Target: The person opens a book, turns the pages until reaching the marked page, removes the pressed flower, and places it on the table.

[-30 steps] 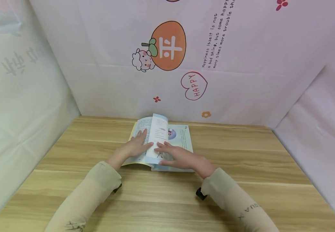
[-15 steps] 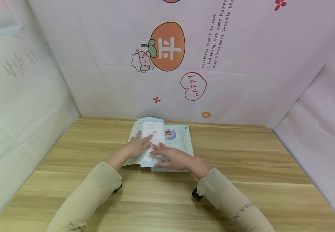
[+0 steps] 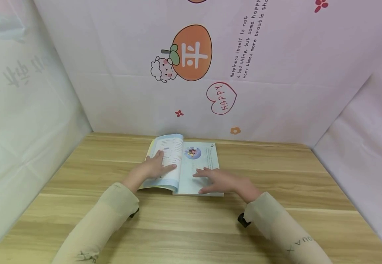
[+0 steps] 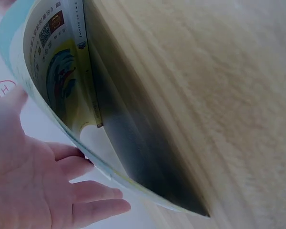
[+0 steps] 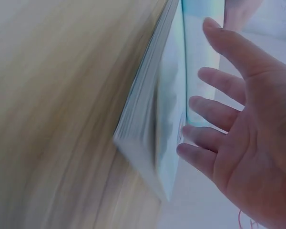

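An open book (image 3: pixel 189 179) lies on the table near the back wall, its left pages bowed up and its right page flat. My left hand (image 3: pixel 152 168) rests on the left page with fingers spread. In the left wrist view, the fingers of that hand (image 4: pixel 43 186) lie against the curved pages, and the yellow inside of the cover (image 4: pixel 62 86) shows under the bow. My right hand (image 3: pixel 220 181) is over the right page, fingers apart and holding nothing. The right wrist view shows the thick page block (image 5: pixel 143 114) beside that hand (image 5: pixel 248 124), with a gap between palm and page.
The wood-grain table (image 3: pixel 184 231) extends to both sides and in front of the book. A white printed cloth (image 3: pixel 128 91) rises right behind it, and more cloth (image 3: pixel 369 146) closes off the sides. Black straps show at both cuffs.
A page has turned over from the middle to the left side and now lies under my left hand. My right hand first moved left with it, then back right over the right page.
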Motion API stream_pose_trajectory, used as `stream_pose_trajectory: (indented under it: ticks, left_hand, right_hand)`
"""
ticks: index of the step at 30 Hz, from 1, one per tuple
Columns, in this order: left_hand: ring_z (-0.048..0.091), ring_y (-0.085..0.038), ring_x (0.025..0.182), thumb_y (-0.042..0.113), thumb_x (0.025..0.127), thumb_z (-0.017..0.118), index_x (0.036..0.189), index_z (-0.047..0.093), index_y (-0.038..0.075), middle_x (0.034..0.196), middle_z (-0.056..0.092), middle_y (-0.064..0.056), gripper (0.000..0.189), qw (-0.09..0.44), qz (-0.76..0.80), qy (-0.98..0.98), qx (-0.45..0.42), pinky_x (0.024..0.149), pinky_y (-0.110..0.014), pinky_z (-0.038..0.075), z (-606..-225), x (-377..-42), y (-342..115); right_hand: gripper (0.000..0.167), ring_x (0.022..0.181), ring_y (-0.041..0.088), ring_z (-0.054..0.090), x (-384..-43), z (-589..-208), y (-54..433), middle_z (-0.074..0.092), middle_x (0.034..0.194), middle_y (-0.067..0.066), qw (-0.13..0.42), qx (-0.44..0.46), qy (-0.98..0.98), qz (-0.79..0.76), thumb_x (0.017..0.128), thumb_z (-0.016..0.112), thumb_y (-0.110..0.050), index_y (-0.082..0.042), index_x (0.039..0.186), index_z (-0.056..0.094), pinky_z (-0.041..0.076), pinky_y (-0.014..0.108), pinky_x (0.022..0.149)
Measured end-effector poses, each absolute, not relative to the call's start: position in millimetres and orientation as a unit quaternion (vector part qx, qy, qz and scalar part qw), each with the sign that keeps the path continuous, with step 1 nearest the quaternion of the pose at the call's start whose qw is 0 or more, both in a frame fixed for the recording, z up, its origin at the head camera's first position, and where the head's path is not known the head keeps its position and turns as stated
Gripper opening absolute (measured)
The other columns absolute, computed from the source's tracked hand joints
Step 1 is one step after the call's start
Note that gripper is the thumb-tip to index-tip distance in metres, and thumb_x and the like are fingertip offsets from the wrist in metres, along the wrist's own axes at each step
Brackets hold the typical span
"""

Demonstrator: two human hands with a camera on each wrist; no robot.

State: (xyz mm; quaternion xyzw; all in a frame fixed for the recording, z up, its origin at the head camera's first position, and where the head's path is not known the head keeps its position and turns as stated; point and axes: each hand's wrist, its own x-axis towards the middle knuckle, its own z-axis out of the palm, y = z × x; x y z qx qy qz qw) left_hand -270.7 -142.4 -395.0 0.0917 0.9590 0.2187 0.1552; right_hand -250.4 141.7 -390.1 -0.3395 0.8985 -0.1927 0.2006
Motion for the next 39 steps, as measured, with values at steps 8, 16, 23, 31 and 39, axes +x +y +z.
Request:
stream_pose_trajectory:
  ticks: [8, 16, 23, 31, 39]
  left_hand:
    - [0.001, -0.063, 0.145, 0.054, 0.103, 0.054, 0.166, 0.004, 0.01, 0.163, 0.0, -0.036, 0.091, 0.171, 0.213, 0.957, 0.095, 0.116, -0.073, 0.008, -394, -267, -142]
    - [-0.005, -0.057, 0.148, 0.037, 0.108, 0.049, 0.162, 0.001, -0.003, 0.165, -0.01, -0.031, 0.083, 0.185, 0.215, 0.95, 0.128, 0.117, -0.07, 0.001, -395, -270, -145]
    - [-0.008, -0.04, 0.154, 0.025, 0.11, 0.045, 0.161, 0.001, -0.005, 0.165, -0.01, -0.029, 0.074, 0.185, 0.198, 0.945, 0.18, 0.118, -0.066, -0.009, -396, -272, -144]
    - [-0.01, -0.051, 0.15, 0.026, 0.11, 0.042, 0.163, 0.004, -0.001, 0.165, -0.01, -0.03, 0.071, 0.214, 0.21, 0.941, 0.159, 0.117, -0.07, -0.005, -394, -268, -143]
    - [-0.013, -0.066, 0.142, 0.028, 0.109, 0.042, 0.164, 0.003, 0.005, 0.166, -0.013, -0.026, 0.072, 0.226, 0.224, 0.939, 0.134, 0.108, -0.082, 0.007, -393, -265, -144]
  right_hand:
    - [0.072, 0.152, 0.039, 0.023, -254, -398, 162, 0.038, 0.162, 0.014, 0.211, -0.334, 0.899, -0.188, 0.086, 0.084, -0.039, -0.013, 0.147, 0.057, 0.026, 0.054, 0.12]
    - [0.073, 0.152, 0.041, 0.023, -257, -400, 175, 0.034, 0.162, 0.02, 0.208, -0.341, 0.898, -0.182, 0.085, 0.086, -0.034, -0.007, 0.147, 0.056, 0.025, 0.056, 0.12]
    - [0.071, 0.15, 0.042, 0.027, -255, -395, 181, 0.035, 0.162, 0.018, 0.205, -0.338, 0.903, -0.171, 0.085, 0.086, -0.034, -0.007, 0.146, 0.058, 0.028, 0.056, 0.119]
    - [0.067, 0.149, 0.041, 0.03, -257, -394, 186, 0.037, 0.161, 0.017, 0.203, -0.329, 0.909, -0.155, 0.085, 0.086, -0.03, -0.008, 0.144, 0.06, 0.031, 0.054, 0.117]
    - [0.061, 0.147, 0.04, 0.035, -260, -390, 190, 0.04, 0.158, 0.021, 0.212, -0.325, 0.909, -0.155, 0.088, 0.083, -0.03, -0.004, 0.14, 0.063, 0.032, 0.053, 0.117]
